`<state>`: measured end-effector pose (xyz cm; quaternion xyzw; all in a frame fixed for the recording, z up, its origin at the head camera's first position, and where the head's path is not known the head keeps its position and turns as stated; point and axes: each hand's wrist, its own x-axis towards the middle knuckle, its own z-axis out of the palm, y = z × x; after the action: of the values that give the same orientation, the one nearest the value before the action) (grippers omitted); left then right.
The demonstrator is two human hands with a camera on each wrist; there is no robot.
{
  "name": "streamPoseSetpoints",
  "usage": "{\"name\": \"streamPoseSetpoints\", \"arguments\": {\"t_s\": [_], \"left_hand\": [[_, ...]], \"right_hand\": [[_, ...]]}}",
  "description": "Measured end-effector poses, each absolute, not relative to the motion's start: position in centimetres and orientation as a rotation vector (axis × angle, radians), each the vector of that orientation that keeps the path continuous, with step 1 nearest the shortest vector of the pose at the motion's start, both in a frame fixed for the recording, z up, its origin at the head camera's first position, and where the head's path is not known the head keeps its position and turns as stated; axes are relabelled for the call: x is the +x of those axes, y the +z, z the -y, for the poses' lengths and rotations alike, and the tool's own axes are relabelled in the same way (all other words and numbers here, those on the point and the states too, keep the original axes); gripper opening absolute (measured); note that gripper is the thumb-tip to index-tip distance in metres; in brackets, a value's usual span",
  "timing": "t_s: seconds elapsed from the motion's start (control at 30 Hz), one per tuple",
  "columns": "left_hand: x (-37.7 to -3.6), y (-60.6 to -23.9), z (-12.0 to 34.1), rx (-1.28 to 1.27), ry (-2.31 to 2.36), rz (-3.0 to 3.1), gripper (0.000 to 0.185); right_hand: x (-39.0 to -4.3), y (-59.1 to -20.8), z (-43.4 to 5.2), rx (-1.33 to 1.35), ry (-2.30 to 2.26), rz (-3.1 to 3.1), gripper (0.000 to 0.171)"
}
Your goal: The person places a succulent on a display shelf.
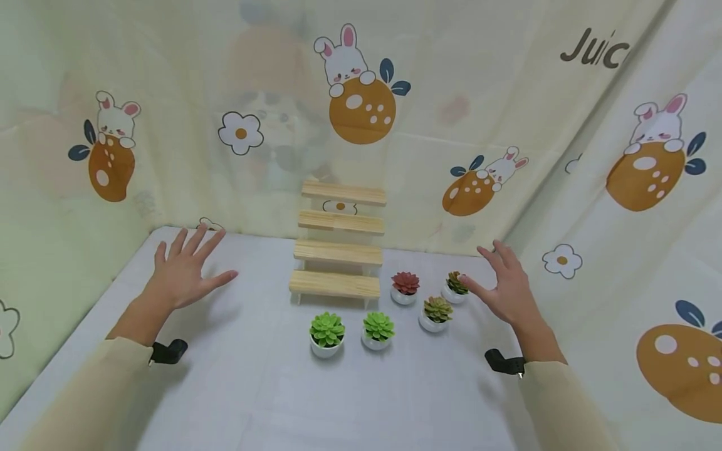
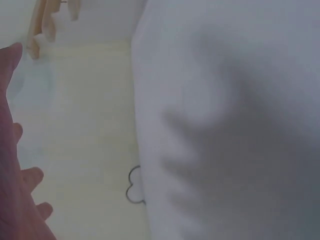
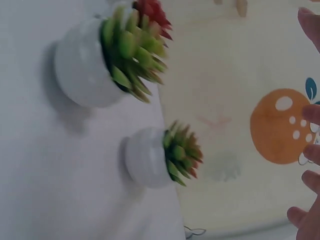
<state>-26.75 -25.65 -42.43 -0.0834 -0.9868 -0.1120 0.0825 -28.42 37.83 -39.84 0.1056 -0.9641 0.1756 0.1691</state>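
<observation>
Both hands hover above a white table (image 1: pixel 254 388), fingers spread and holding nothing. My left hand (image 1: pixel 183 269) is at the far left, well apart from the wooden stepped shelf (image 1: pixel 338 250). My right hand (image 1: pixel 504 285) floats beside the reddish-green succulent pot (image 1: pixel 454 288), its thumb closest to it. Nearby stand a red succulent (image 1: pixel 405 287), a green-brown succulent (image 1: pixel 435 313) and two bright green succulents (image 1: pixel 327 334) (image 1: pixel 378 330), all in small white pots. The right wrist view shows two of the pots (image 3: pixel 145 155) (image 3: pixel 95 65) and my fingertips (image 3: pixel 310 150) at the right edge.
Cartoon-print curtains (image 1: pixel 361 113) wall in the table at the back, left and right. The shelf's four steps are bare. The left wrist view shows only white tabletop (image 2: pixel 225 125) with my hand's shadow and the curtain.
</observation>
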Motion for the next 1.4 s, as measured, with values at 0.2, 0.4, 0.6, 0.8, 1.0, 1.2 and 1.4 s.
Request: {"name": "streamPoseSetpoints", "arguments": {"t_s": [0.2, 0.4, 0.6, 0.8, 1.0, 1.2, 1.4], "left_hand": [[-26.4, -44.1, 23.7, -0.277, -0.517, 2.904, 0.090], [-26.1, -45.3, 21.1, -0.338, -0.756, 2.866, 0.082], [-26.0, -46.6, 18.3, -0.324, -1.099, 2.774, 0.079], [-26.2, -47.4, 16.0, -0.279, -1.322, 2.698, 0.070], [-26.6, -48.0, 14.5, -0.225, -1.596, 2.648, 0.066], [-27.3, -48.6, 13.8, -0.128, -1.805, 2.569, 0.060], [-28.1, -49.1, 13.0, -0.064, -2.019, 2.438, 0.056]], "right_hand": [[-27.4, -42.3, -36.3, 0.273, 0.709, 2.698, 0.080], [-25.9, -44.7, -34.7, 0.214, 1.015, 2.646, 0.076], [-24.7, -46.9, -33.4, 0.127, 1.297, 2.567, 0.078], [-24.1, -48.0, -32.2, -0.031, 1.526, 2.459, 0.079], [-23.5, -48.4, -31.1, -0.162, 1.701, 2.364, 0.080], [-23.1, -48.6, -30.5, -0.238, 1.762, 2.326, 0.083], [-23.1, -49.0, -30.0, -0.323, 1.784, 2.390, 0.091]]}}
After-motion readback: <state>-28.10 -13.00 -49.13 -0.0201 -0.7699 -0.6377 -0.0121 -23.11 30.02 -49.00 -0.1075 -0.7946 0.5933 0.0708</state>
